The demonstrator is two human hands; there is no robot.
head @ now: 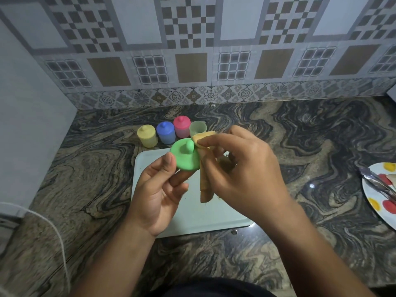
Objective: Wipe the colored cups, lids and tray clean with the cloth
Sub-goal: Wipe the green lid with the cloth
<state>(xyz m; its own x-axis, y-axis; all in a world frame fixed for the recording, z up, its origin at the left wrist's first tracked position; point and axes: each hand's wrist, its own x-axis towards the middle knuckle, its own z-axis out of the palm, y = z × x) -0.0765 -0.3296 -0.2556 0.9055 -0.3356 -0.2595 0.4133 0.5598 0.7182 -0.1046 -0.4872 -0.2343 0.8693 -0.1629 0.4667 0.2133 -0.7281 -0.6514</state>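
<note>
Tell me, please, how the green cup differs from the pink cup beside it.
The green cup stands open, with no lid; the pink cup wears its knobbed lid. The green cup looks paler than the brighter pink cup. Both stand upright beyond the tray.

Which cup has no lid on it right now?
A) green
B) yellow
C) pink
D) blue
A: the green cup stands open, and the left hand holds a green lid next to the cloth pinched in the right hand.
</note>
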